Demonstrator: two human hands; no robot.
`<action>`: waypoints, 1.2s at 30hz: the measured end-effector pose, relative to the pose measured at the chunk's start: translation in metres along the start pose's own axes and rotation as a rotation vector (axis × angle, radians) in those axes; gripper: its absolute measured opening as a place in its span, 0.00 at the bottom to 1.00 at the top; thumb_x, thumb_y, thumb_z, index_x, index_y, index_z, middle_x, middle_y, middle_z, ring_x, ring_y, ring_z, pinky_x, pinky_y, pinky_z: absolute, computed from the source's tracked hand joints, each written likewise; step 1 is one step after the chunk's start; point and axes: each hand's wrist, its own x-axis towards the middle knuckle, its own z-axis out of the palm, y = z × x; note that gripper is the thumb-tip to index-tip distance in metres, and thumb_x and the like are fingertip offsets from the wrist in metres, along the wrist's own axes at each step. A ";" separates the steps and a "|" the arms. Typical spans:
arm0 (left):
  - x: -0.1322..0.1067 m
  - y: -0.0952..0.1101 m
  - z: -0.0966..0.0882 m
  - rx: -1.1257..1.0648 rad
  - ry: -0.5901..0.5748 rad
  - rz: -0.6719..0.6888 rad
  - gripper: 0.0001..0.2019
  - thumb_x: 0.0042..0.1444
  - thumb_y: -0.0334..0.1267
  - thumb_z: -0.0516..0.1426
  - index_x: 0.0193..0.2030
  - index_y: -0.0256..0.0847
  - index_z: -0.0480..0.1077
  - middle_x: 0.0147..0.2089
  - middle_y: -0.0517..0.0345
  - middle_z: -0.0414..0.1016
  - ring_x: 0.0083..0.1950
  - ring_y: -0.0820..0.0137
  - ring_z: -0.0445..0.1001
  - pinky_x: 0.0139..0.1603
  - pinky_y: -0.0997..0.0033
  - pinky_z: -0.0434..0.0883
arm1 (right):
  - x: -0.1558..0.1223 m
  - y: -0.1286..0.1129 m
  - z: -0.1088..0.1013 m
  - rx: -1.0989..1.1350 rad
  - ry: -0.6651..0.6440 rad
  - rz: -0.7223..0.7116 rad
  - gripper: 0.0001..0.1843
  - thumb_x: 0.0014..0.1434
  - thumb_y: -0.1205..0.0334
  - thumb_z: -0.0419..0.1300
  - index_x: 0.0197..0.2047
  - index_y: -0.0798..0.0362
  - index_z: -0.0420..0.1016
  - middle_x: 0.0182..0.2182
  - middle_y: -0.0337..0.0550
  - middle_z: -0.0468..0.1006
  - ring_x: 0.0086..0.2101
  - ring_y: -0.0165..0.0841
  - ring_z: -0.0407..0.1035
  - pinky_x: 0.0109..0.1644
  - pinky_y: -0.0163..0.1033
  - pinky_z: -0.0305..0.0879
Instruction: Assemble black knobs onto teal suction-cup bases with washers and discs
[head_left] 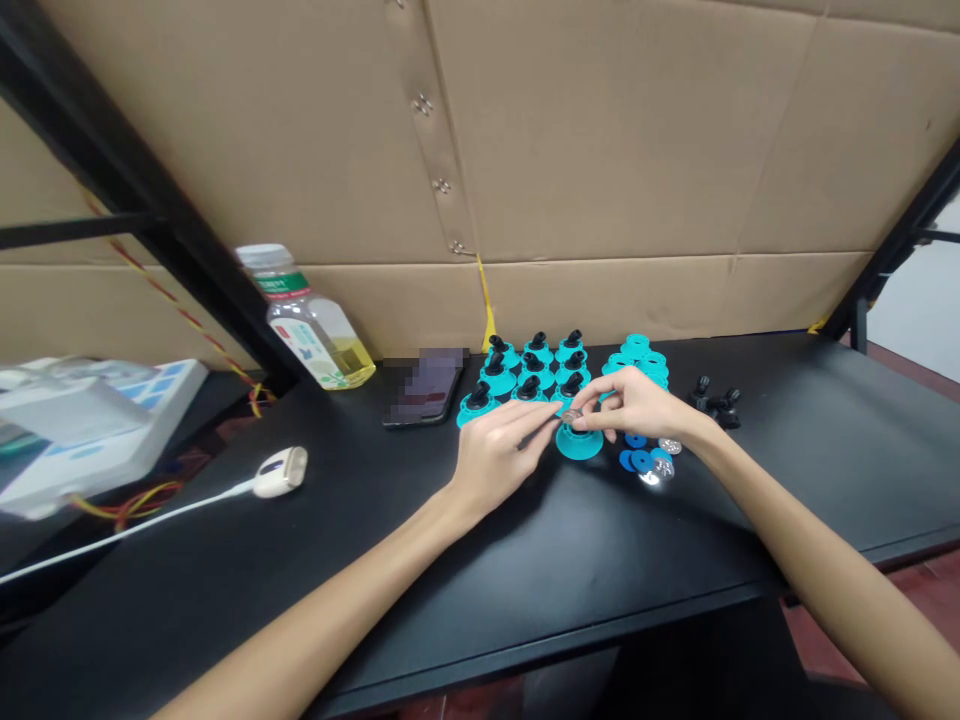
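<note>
Fingertips (556,408) of your left hand (499,462) and right hand (630,408) pinch a small silver disc (571,416), its flat face tilted, just above an upright teal suction cup (579,444) at twelve o'clock. Blue washers (640,461) lie at one o'clock; knobbed teal cups (525,375) stand beyond.

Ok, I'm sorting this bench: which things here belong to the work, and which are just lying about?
In use: left hand, right hand, metal disc, teal base, knobbed teal bases, teal rings, blue washers, silver discs, black knobs.
Lying about: phone, plastic bottle, corded white device.
</note>
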 end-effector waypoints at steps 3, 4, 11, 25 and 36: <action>-0.002 -0.001 0.001 0.040 -0.065 -0.172 0.11 0.59 0.36 0.58 0.46 0.39 0.77 0.41 0.54 0.82 0.35 0.66 0.81 0.34 0.67 0.77 | 0.001 0.005 -0.003 -0.121 0.058 -0.015 0.16 0.53 0.52 0.65 0.38 0.56 0.78 0.29 0.41 0.77 0.18 0.25 0.67 0.25 0.33 0.61; -0.002 -0.001 0.001 0.041 -0.090 -0.211 0.11 0.59 0.37 0.58 0.47 0.40 0.77 0.41 0.55 0.82 0.34 0.66 0.80 0.33 0.67 0.77 | 0.002 0.006 -0.003 -0.157 0.067 -0.015 0.16 0.54 0.52 0.65 0.38 0.56 0.79 0.29 0.41 0.77 0.18 0.24 0.66 0.25 0.33 0.61; -0.001 0.002 0.001 0.060 -0.152 -0.280 0.10 0.60 0.37 0.56 0.44 0.42 0.78 0.41 0.57 0.82 0.39 0.65 0.81 0.39 0.66 0.77 | 0.003 0.012 0.000 -0.260 0.022 0.007 0.16 0.53 0.51 0.66 0.38 0.56 0.79 0.29 0.40 0.77 0.19 0.23 0.64 0.26 0.32 0.59; -0.003 -0.001 0.003 0.046 -0.144 -0.241 0.09 0.59 0.37 0.57 0.43 0.43 0.78 0.38 0.57 0.83 0.35 0.66 0.80 0.33 0.68 0.75 | 0.004 0.015 -0.001 -0.257 0.003 -0.013 0.15 0.50 0.55 0.67 0.39 0.55 0.79 0.30 0.40 0.77 0.22 0.24 0.63 0.28 0.33 0.58; -0.003 0.002 0.002 -0.079 -0.249 -0.132 0.12 0.58 0.40 0.59 0.48 0.43 0.76 0.48 0.54 0.80 0.45 0.62 0.78 0.44 0.61 0.75 | -0.001 0.007 -0.010 -0.218 0.058 -0.024 0.10 0.56 0.57 0.63 0.36 0.55 0.78 0.22 0.37 0.75 0.17 0.24 0.64 0.26 0.34 0.61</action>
